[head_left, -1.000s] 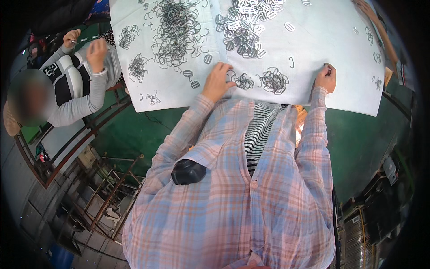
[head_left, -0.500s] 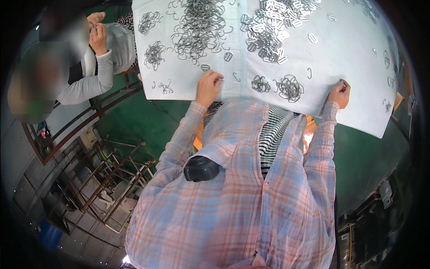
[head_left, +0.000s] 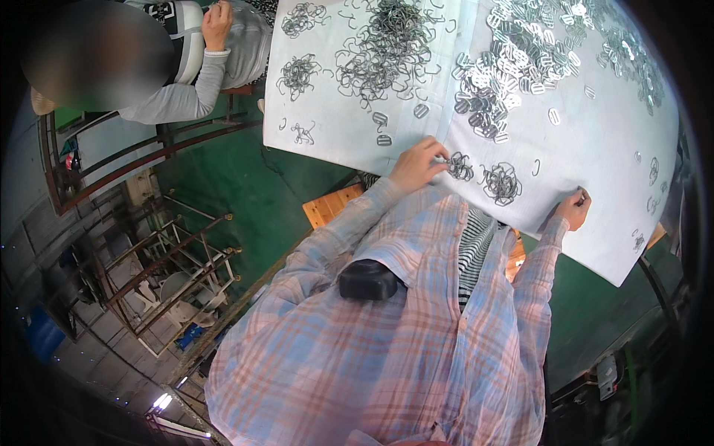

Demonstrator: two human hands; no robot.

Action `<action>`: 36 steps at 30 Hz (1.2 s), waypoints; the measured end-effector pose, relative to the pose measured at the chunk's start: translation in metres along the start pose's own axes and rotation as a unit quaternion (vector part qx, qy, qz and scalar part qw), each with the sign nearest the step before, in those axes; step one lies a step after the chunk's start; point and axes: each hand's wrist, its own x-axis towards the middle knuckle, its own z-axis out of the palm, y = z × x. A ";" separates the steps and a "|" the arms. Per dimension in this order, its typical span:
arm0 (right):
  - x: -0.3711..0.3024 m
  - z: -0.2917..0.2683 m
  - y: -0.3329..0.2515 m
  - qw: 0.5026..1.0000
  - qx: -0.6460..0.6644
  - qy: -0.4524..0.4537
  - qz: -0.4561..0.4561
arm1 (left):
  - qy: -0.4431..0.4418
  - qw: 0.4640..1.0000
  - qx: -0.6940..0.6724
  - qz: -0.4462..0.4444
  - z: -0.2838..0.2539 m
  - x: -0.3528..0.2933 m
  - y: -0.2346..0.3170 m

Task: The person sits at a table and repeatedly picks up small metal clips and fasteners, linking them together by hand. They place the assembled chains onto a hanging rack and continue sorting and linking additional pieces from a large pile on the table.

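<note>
My left hand [head_left: 421, 165] is over the near part of the white table, thumb and fingers pinched together at the left edge of a small heap of bent wire hooks [head_left: 460, 167]. Whether a hook is between the fingertips is too small to make out. My right hand [head_left: 574, 209] rests near the table's front edge, fingers curled closed around something small and dark that I cannot name. A larger round heap of wire hooks [head_left: 502, 183] lies between my hands, with one loose hook [head_left: 536, 167] beside it. Three flat oval metal buckles [head_left: 384, 140] lie beyond my left hand.
A big spread of wire hooks [head_left: 388, 56] and a pile of slotted metal buckles [head_left: 513, 67] cover the far table [head_left: 342, 141]. Smaller hook heaps lie at its left and right sides. At the left another person [head_left: 216, 67] sits beside the table. Metal frames [head_left: 178, 275] stand on the floor.
My left hand has moved right, from beside the loose buckles to the small hook heap, and one more buckle shows. My right hand stays closed near the front edge. The view has turned.
</note>
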 end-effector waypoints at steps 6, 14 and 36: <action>-0.004 -0.001 0.005 1.000 0.005 -0.006 0.010 | 0.215 0.970 0.001 -0.116 -0.050 -0.025 -0.061; 0.004 0.009 0.014 0.999 -0.034 0.005 -0.002 | 0.265 0.946 0.056 -0.176 -0.050 -0.016 -0.083; -0.001 -0.001 0.003 1.000 -0.004 0.007 -0.009 | 0.086 0.996 0.026 0.017 -0.010 0.003 -0.003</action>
